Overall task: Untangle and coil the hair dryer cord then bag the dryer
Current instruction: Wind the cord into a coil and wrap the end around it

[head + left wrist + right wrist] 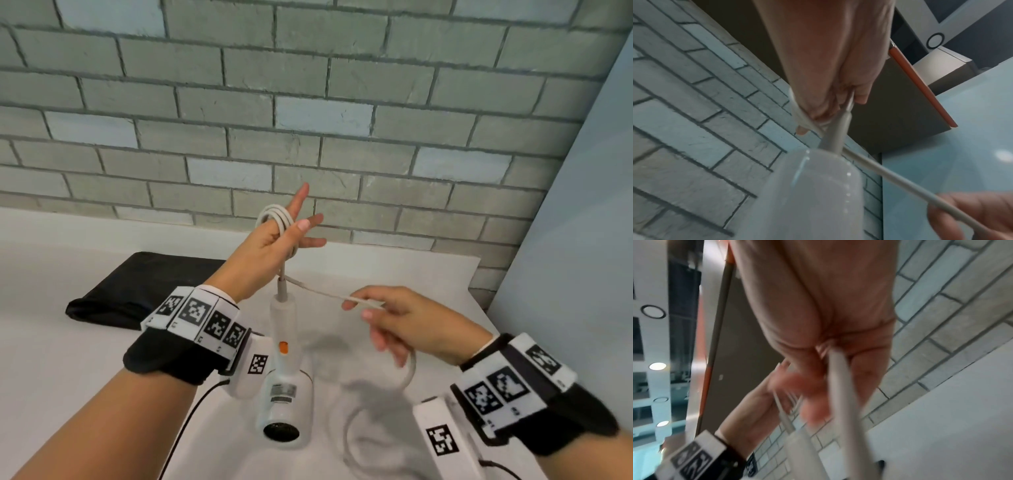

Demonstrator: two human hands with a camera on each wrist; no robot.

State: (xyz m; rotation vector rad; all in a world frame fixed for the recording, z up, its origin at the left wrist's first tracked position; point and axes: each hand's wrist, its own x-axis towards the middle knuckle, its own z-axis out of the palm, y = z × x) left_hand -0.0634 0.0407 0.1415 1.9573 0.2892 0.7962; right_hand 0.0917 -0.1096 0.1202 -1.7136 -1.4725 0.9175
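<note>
A white hair dryer [285, 370] stands handle up at the middle of the table, nozzle towards me. Its pale cord [318, 291] rises from the handle into several loops [274, 216] wound round the spread fingers of my raised left hand [297, 229], and the thumb pins them. In the left wrist view the cord [879, 176] leaves that hand [828, 84] above the blurred handle [813, 188]. My right hand [364, 308] pinches the taut cord between thumb and forefinger, as the right wrist view [840, 386] also shows. A flat black bag [137, 291] lies at the back left.
The loose remainder of the cord [346, 431] curls on the white table [51, 342] below my right hand. A grey brick wall [308, 102] rises just behind the table, and a pale panel [582, 240] closes off the right side.
</note>
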